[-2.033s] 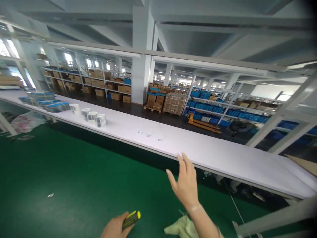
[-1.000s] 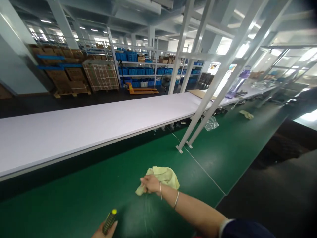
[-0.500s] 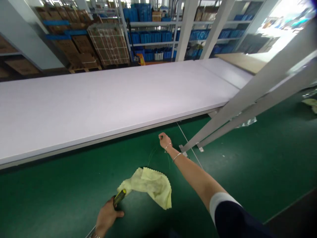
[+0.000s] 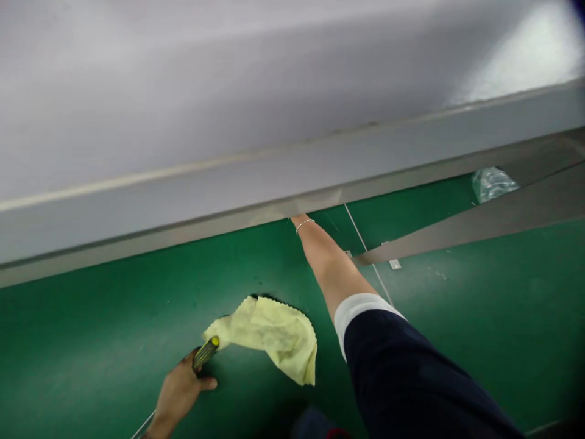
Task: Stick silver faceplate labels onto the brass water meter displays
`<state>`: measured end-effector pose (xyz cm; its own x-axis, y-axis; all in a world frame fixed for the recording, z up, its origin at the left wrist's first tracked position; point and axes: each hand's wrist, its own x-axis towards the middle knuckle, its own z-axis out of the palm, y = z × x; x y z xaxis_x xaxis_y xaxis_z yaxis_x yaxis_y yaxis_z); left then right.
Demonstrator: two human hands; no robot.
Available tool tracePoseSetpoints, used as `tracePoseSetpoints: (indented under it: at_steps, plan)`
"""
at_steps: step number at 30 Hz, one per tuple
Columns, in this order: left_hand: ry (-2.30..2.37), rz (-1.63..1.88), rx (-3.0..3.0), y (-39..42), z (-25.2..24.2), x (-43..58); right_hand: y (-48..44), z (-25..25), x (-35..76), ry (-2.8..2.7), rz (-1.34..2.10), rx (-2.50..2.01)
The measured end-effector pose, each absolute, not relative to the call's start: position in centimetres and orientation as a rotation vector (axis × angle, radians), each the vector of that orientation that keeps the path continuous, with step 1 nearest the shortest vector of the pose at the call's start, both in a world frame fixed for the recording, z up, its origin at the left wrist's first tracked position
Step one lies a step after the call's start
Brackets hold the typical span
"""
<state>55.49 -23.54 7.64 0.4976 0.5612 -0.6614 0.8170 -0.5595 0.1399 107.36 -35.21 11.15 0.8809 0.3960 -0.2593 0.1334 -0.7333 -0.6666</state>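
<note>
My left hand (image 4: 179, 390) is closed round a tool with a yellow-and-black handle (image 4: 205, 355); a thin metal shaft shows behind the wrist. The handle's yellow end is at the left edge of a crumpled pale yellow cloth (image 4: 274, 335), which lies on the green surface (image 4: 114, 323). My right arm reaches forward past the cloth, and my right hand is out of sight beneath the edge of the white shelf. Only the wrist with a thin bracelet (image 4: 304, 225) shows there.
A white shelf (image 4: 228, 110) spans the upper half of the view, close to the camera. A grey slanted post (image 4: 448, 235) with small metal feet stands right of my arm. Clear plastic (image 4: 492, 184) lies further back on the right.
My head view has moved down and closer to the shelf, which now fills the top. My right hand has gone forward under its edge. My left hand still holds the tool.
</note>
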Motion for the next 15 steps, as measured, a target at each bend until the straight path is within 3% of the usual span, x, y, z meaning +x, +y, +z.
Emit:
tracePoseSetpoints:
  at_steps: [8, 15]
  plan:
    - [1.082, -0.736, 2.332, -23.3, 7.3, 55.0, -40.9, 11.0, 98.6, -0.232, 0.728, -2.174]
    - [0.961, -0.627, 2.445, -23.4, 8.0, 55.4, -63.3, 9.6, 79.9, 0.256, 1.004, -1.660]
